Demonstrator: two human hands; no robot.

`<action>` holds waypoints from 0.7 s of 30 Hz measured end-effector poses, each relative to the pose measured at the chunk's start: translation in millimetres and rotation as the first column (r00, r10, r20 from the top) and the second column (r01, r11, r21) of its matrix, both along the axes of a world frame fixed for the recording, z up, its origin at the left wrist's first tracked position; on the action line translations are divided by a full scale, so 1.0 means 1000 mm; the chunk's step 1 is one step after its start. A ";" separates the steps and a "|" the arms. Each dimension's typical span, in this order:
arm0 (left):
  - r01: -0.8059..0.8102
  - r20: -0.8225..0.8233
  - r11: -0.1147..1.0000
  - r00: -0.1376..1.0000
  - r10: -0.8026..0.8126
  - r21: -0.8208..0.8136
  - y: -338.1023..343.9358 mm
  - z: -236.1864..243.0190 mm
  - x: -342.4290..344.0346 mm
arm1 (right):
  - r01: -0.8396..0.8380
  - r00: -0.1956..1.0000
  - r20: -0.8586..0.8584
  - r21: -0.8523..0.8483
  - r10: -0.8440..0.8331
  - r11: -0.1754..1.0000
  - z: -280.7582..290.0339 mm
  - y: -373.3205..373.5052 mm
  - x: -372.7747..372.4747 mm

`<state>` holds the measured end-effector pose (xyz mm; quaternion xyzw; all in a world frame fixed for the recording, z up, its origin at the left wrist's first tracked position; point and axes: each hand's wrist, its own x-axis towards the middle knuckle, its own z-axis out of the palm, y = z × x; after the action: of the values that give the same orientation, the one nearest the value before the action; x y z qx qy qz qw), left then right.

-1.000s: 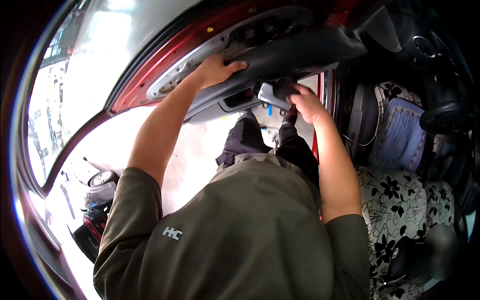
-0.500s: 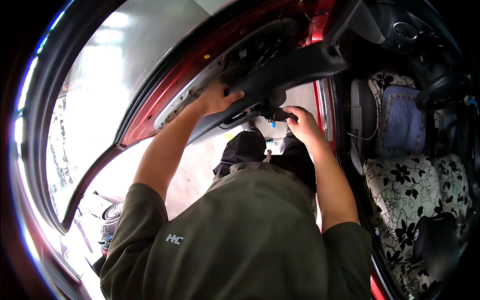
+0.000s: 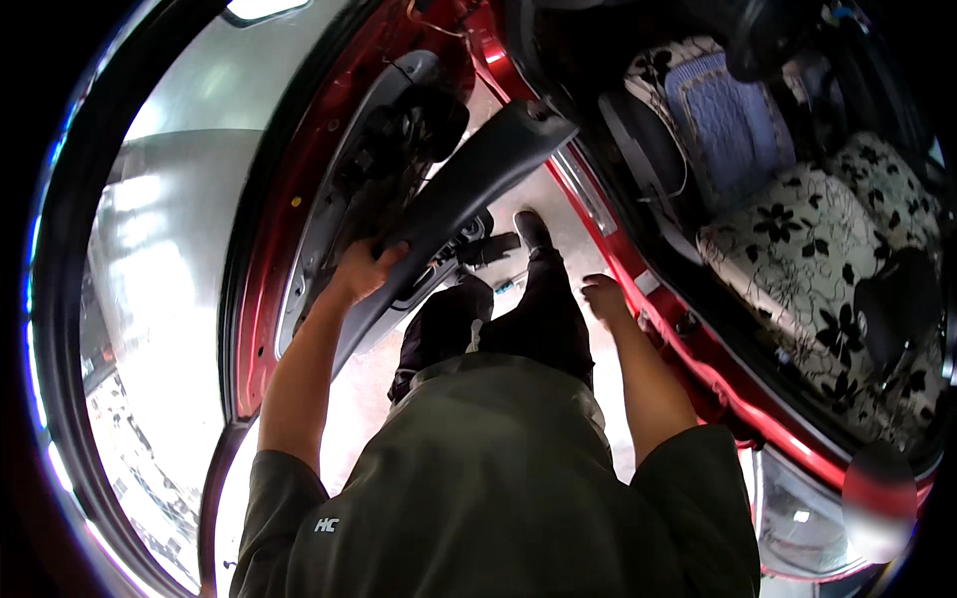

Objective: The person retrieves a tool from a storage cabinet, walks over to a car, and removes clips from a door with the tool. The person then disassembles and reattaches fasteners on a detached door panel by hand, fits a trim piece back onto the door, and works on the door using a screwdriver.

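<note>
My left hand (image 3: 367,271) grips the upper edge of a long black door trim panel (image 3: 464,174), thumb on its outer face. The panel stands off the red car door (image 3: 267,214) with a gap between them, slanting from my left hand to the far right. A dark, flat rectangular part (image 3: 488,248) sticks out from the panel's inner side. My right hand (image 3: 603,297) is off the panel, near the red door sill. Its fingers are loosely bent and apart from any object; nothing shows in them.
The door's bared inner side shows a dark opening (image 3: 384,149) and a thin cable near the hinge. At the right, past the red sill (image 3: 688,349), are seats in floral covers (image 3: 788,239) and a blue cushion (image 3: 723,125). My shoe (image 3: 532,229) stands on the floor between.
My right hand has let go of the panel's dark part and drawn back to the right. The panel sits farther from the door at its far end. The view has turned.
</note>
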<state>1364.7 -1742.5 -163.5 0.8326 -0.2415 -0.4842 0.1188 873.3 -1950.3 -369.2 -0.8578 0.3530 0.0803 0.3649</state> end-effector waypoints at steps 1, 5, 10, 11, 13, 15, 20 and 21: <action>-0.050 0.018 0.999 0.999 0.050 -0.022 0.022 -0.014 0.002 | 0.337 0.941 -0.100 0.325 -0.323 0.883 0.010 0.016 0.001; -0.120 0.153 0.978 0.977 0.147 -0.170 0.059 -0.020 0.007 | 0.790 0.518 -0.453 0.579 -0.725 0.203 0.065 0.059 -0.012; -0.107 0.142 0.992 0.983 0.116 -0.064 0.061 -0.032 0.020 | 0.840 0.328 -0.562 0.541 -0.759 -0.037 0.089 0.093 -0.035; -0.140 0.115 0.983 0.981 0.154 -0.121 0.073 -0.041 0.025 | 0.838 0.375 -0.559 0.545 -0.739 0.013 0.080 0.097 -0.035; -0.114 0.126 0.991 0.985 0.121 -0.064 0.070 -0.046 0.029 | 0.828 0.455 -0.544 0.549 -0.705 0.111 0.044 0.099 -0.035; -0.101 0.149 0.995 0.984 0.098 0.010 0.079 -0.047 0.029 | 0.778 0.604 -0.530 0.553 -0.595 0.298 0.006 0.094 -0.020; -0.198 0.112 0.969 0.970 0.216 -0.149 0.083 -0.078 0.025 | 0.678 0.702 -0.441 0.655 -0.560 0.334 -0.121 0.086 0.017; -0.161 0.094 0.972 0.979 0.178 -0.169 0.089 -0.083 0.028 | 0.633 0.736 -0.399 0.691 -0.546 0.349 -0.141 0.094 0.020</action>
<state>1393.1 -1653.3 -246.9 0.8630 -0.2136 -0.4053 0.2130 893.3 -1856.4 -510.3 -0.4106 0.5802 0.1331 0.6907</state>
